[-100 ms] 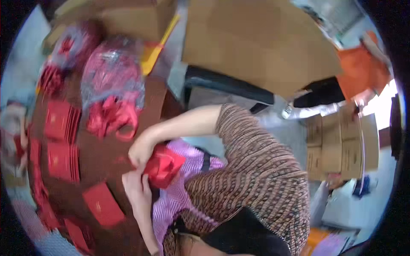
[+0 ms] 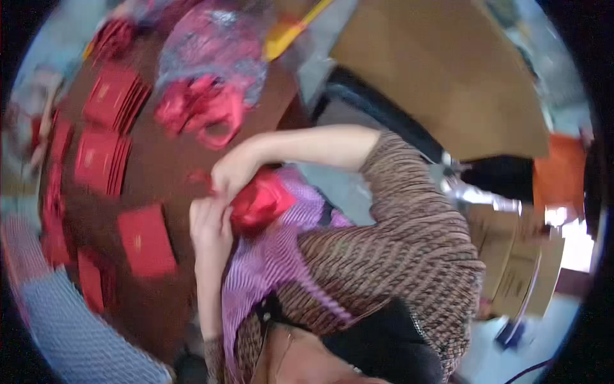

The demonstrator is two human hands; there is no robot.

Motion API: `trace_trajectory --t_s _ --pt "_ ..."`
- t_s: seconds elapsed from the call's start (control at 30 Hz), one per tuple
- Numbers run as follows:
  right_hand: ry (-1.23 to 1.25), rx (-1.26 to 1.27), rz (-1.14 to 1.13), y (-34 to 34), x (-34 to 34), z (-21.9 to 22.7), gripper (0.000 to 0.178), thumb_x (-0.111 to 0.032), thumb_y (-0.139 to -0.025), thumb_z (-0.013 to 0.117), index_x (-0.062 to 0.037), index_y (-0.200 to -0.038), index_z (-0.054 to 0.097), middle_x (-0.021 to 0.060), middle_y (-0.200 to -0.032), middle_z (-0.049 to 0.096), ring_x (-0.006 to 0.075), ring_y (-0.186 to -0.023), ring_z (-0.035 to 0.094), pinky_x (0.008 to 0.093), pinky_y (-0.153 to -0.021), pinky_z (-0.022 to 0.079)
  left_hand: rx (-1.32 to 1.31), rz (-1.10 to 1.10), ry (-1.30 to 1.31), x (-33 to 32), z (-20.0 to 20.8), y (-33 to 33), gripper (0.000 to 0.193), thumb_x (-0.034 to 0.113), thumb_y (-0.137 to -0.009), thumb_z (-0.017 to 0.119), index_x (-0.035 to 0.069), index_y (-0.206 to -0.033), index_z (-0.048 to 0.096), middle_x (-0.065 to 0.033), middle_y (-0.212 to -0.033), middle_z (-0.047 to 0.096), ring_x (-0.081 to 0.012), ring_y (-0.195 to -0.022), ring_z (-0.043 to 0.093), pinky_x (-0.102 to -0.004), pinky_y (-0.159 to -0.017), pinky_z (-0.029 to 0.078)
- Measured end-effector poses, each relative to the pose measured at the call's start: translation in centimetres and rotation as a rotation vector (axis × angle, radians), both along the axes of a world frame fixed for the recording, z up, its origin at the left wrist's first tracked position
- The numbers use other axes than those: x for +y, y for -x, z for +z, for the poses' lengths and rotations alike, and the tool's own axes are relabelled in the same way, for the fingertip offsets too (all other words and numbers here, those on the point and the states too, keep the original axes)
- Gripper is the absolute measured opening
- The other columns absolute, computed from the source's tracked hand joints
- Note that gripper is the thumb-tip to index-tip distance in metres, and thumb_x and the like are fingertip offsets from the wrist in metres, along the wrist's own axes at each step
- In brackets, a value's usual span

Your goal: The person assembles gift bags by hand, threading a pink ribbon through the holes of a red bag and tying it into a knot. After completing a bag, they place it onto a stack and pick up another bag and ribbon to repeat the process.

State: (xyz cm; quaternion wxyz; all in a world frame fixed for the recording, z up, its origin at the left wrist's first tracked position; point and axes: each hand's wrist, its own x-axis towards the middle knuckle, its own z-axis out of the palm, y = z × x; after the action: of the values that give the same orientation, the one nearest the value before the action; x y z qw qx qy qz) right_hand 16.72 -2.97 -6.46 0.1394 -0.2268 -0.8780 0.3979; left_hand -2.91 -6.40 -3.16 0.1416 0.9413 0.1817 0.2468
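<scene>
My left hand [image 2: 211, 221] comes up from the lower edge, and my right hand [image 2: 236, 169] reaches in from the upper right. They meet fingertip to fingertip at the table's edge, closed in a pinch on a shiny red piece of soft, ribbon-like material [image 2: 262, 201]. It lies against the purple striped apron [image 2: 307, 198] over my lap. A thin red end [image 2: 199, 181] pokes out beyond my fingers. Blur hides the exact shape and grip. Nearest on the table is a flat red card-like packet [image 2: 147, 242].
Stacks of red packets [image 2: 101, 160] stand along the brown table's [image 2: 176, 301] far side. Behind lies a clear plastic bag [image 2: 211, 45] with pink-red ribbon loops [image 2: 204, 105] spilling out. A large cardboard sheet [image 2: 441, 77], cartons [image 2: 518, 275] and a person in orange [image 2: 563, 173] are to the right.
My view has turned, so the table and the cartons sit differently in the picture. Both hands stay together on the red material.
</scene>
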Motion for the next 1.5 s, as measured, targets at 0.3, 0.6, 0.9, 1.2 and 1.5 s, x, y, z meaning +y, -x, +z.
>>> trace_trajectory --t_s 0.3,0.6,0.9,1.2,1.5 --pt "0.375 -0.119 -0.183 -3.0 -6.0 -1.3 0.013 -0.009 -0.081 0.062 0.0007 -0.089 0.064 0.0080 -0.071 0.063 0.0124 -0.066 0.056 0.0315 -0.062 0.045 -0.127 0.173 0.254 -5.4 -5.1 -1.3 0.029 0.007 -0.072 0.067 0.004 -0.100 0.062 -0.0132 -0.097 0.057 -0.0302 -0.091 0.054 -0.0373 -0.083 0.043" --pt "0.346 -0.031 -0.287 -2.6 -7.1 -1.9 0.015 -0.009 -0.085 0.057 0.0025 -0.095 0.063 0.0095 -0.086 0.066 0.0149 -0.082 0.061 0.0291 -0.077 0.048 -0.291 0.431 0.840 -7.9 -7.8 0.3 0.042 0.003 -0.078 0.066 -0.003 -0.117 0.051 -0.0150 -0.118 0.050 -0.0179 -0.082 0.059 -0.0294 -0.071 0.052" --pt "0.379 0.068 -0.406 -2.3 -7.0 -0.6 0.017 -0.011 -0.089 0.054 0.0028 -0.096 0.062 0.0018 -0.088 0.065 0.0067 -0.085 0.058 0.0241 -0.078 0.047 -0.426 0.510 0.929 -8.3 -9.2 0.3 0.030 0.015 -0.086 0.059 -0.003 -0.109 0.054 -0.0177 -0.096 0.063 -0.0205 -0.092 0.061 -0.0315 -0.082 0.047" --pt "0.356 0.067 -0.481 -1.2 -7.6 -0.6 0.016 -0.012 -0.088 0.056 0.0025 -0.092 0.062 0.0012 -0.083 0.065 0.0071 -0.079 0.058 0.0238 -0.074 0.048 -0.430 0.552 1.018 -8.8 -10.1 1.3 0.026 0.013 -0.086 0.058 -0.006 -0.104 0.055 -0.0173 -0.093 0.065 -0.0206 -0.085 0.062 -0.0315 -0.077 0.048" --pt "0.491 0.272 -0.868 -5.4 -4.7 -0.8 0.015 -0.016 -0.090 0.053 -0.0038 -0.095 0.061 -0.0016 -0.070 0.054 0.0057 -0.058 0.050 0.0193 -0.051 0.041 -0.374 0.527 1.109 -9.2 -8.3 2.1 0.021 0.010 -0.086 0.059 -0.005 -0.101 0.057 -0.0103 -0.090 0.065 -0.0132 -0.083 0.059 -0.0283 -0.075 0.048"
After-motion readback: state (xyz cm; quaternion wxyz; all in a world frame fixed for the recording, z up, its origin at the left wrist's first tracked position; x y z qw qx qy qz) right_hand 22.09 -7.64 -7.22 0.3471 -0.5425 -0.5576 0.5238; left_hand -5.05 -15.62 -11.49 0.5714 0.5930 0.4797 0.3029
